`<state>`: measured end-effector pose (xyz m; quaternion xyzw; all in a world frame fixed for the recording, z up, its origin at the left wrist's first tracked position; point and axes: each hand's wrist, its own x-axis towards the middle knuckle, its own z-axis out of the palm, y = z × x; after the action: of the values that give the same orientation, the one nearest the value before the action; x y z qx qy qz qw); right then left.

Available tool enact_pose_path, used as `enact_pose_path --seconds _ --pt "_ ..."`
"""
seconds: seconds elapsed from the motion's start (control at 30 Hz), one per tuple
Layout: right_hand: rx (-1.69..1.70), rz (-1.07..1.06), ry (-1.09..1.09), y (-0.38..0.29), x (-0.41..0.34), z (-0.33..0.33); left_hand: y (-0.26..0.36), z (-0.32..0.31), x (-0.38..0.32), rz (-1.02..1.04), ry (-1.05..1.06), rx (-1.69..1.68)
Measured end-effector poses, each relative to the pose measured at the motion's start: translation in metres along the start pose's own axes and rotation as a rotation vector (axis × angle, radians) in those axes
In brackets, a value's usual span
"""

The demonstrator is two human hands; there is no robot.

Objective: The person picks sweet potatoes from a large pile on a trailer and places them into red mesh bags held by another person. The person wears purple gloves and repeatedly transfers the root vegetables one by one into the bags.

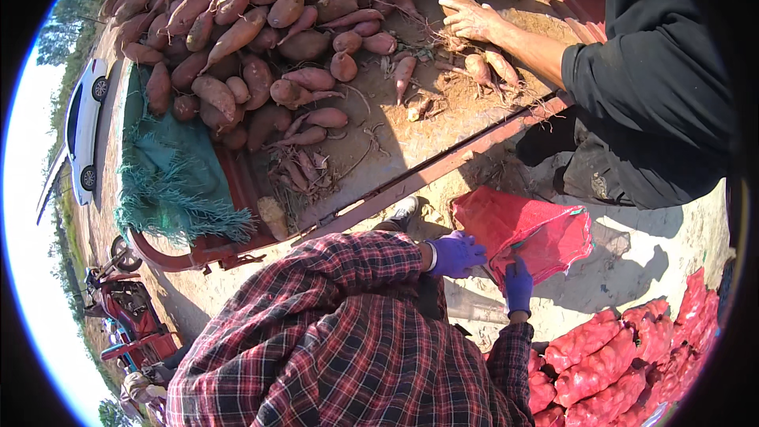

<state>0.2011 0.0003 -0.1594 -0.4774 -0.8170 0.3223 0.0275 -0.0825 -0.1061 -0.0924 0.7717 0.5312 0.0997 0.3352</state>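
My left hand [456, 254], in a purple glove, holds the near edge of a red mesh bag [516, 216]. Beside it, my right hand [517, 286], gloved alike, grips the same bag lower down, its fingers partly hidden by the mesh. The bag hangs slack and spreads away from me, with a white-trimmed edge at its far end. Beyond my left arm, a heap of sweet potatoes [255, 29] lies on a flat cargo bed [379, 124] with a red metal edge.
Across from me, a co-worker's hand [474, 21] rests on a sweet potato at the bed. Filled red mesh bags [599, 367] are piled at lower right. Frayed green netting [178, 172] drapes the bed's left side. A white car [86, 124] and a red motor tricycle [127, 308] stand at left.
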Motion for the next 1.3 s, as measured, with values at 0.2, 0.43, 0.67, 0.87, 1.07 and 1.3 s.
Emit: enact_pose_path --seconds 0.2,0.43,0.67,0.87,1.07,1.3 --pt "-0.038 -0.183 -0.083 -0.089 -0.008 -0.029 -0.084 -0.128 -0.177 -0.592 0.837 0.209" --pt "0.032 -0.429 -0.454 -0.262 0.068 -0.010 -0.221 -0.172 -0.260 -0.896 1.790 -0.683" --pt "-0.177 -0.704 -0.483 -0.371 0.131 0.036 -0.225 -0.151 -0.195 -0.760 1.414 -0.325" --pt "-0.314 -0.737 -0.360 -0.411 0.195 0.070 -0.255 -0.172 -0.262 -0.874 1.326 0.308" --pt "-0.498 -0.790 -0.266 -0.460 0.261 0.119 -0.331 -0.209 -0.278 -0.935 0.670 0.678" --pt "-0.517 -0.936 0.031 -0.480 0.309 0.109 -0.277 -0.240 -0.292 -1.004 0.882 -0.007"
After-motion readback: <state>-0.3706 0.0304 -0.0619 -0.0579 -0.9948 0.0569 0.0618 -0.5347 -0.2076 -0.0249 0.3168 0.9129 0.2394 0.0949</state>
